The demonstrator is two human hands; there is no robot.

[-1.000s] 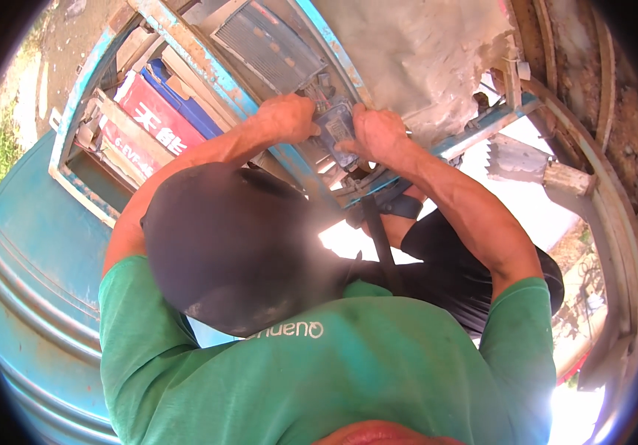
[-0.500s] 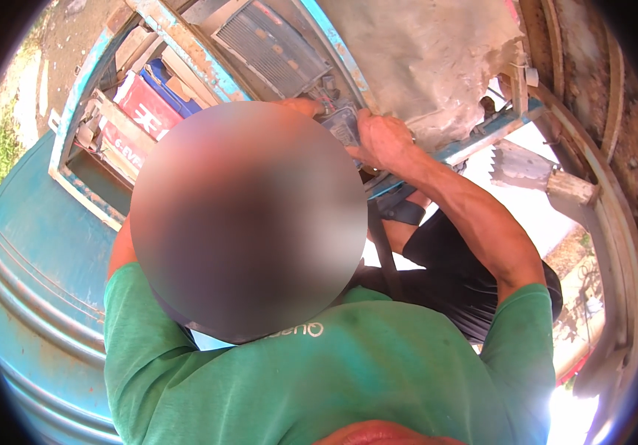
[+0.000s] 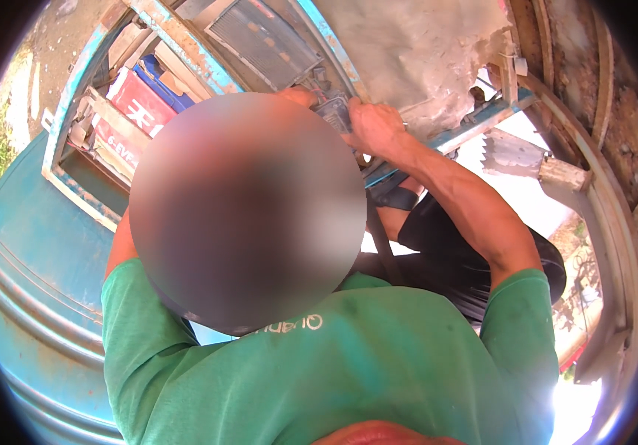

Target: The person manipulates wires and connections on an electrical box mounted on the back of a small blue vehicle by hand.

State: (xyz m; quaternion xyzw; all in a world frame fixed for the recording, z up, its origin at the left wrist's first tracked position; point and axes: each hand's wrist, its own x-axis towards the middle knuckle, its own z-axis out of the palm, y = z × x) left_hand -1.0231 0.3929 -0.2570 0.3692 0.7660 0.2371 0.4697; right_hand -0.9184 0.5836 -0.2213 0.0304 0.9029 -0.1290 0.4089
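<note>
My right hand (image 3: 378, 126) is closed, its fingers curled at the edge of a small dark grey part (image 3: 331, 111) inside a turquoise metal frame (image 3: 337, 44). What its fingertips grip is too small to make out. Of my left hand (image 3: 300, 96), only a little skin shows on the other side of that part. A large blurred patch covers the rest of the hand and most of the left forearm. Thin wires lie around the grey part. Just beyond it, a ribbed grey metal unit (image 3: 263, 44) rests in the frame.
Red batteries (image 3: 137, 107) and a blue one (image 3: 157, 80) sit in the left bay. A turquoise ridged panel (image 3: 44, 259) lies at left. A dusty brown sheet (image 3: 415, 59) spreads beyond my right hand. A jagged-edged metal piece (image 3: 511, 154) juts out at right.
The view has shifted slightly, so the frame and batteries sit a little further left and up. My hands stay at the same grey part, with the right one barely moved.
</note>
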